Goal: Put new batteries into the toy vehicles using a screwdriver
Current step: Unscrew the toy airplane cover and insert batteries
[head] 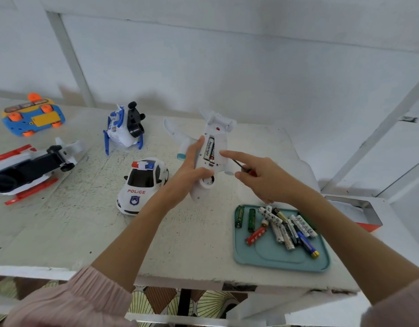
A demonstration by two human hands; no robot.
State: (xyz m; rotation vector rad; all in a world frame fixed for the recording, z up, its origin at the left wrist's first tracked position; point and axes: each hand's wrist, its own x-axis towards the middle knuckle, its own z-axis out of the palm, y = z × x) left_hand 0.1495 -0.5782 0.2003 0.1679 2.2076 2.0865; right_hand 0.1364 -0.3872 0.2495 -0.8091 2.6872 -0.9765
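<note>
So we've got the white plastic toy airplane [209, 159] belly-up just above the worn white table [86, 232], our left hand [189, 171] wrapped round its fuselage, thumb beside the open battery bay where two white cylindrical batteries [209, 151] sit. Our right hand [262, 178] curls round a thin red-handled screwdriver [245, 168], index finger stretched out onto the hull. Loose batteries are heaped in the smooth teal plastic tray [274, 258] under that wrist.

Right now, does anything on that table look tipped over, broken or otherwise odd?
Several toys are not on their wheels. The blue and yellow car lies belly up, and two white toys, one with red skids, one with blue, lie tipped over. The white airplane, held by the left hand, shows uncovered batteries.
</note>
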